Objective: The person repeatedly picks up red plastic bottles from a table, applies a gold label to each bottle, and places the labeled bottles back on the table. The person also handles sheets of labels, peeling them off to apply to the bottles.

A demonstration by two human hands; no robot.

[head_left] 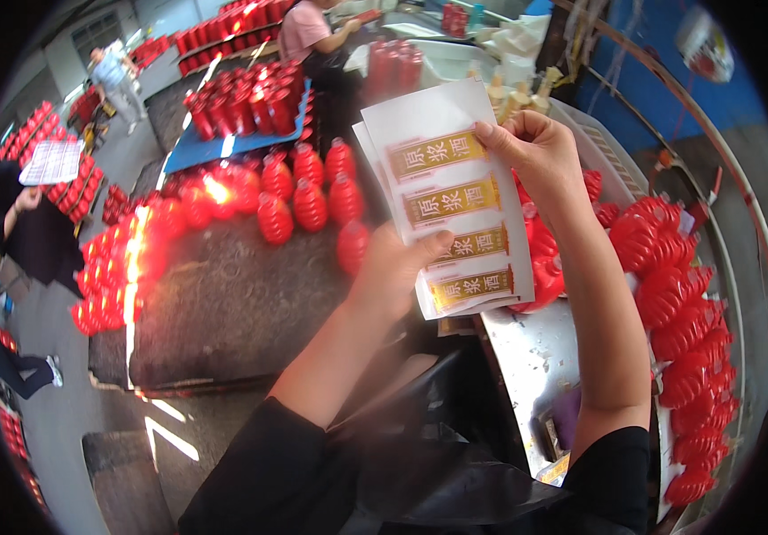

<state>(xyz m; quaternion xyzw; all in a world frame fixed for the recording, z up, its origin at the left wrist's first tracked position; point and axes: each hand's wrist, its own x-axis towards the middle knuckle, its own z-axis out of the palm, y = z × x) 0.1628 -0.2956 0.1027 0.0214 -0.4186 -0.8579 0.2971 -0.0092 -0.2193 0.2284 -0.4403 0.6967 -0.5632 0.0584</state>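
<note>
Handling a few label sheets (460, 183), held in the air near the dark worktop's (223, 312) right edge. Looks like a peel-or-separate step; next move probably wants a careful pinch. Right hand (540, 156) pinches the sheets' upper right side, fingers nearly closed; left hand (397, 266) thumbs the front, other fingers hidden. Red bottles (310, 205) line the worktop's far and left edges.

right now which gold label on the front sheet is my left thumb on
The third gold label from the top: the thumb of your left hand covers its left end and no other label.
</note>
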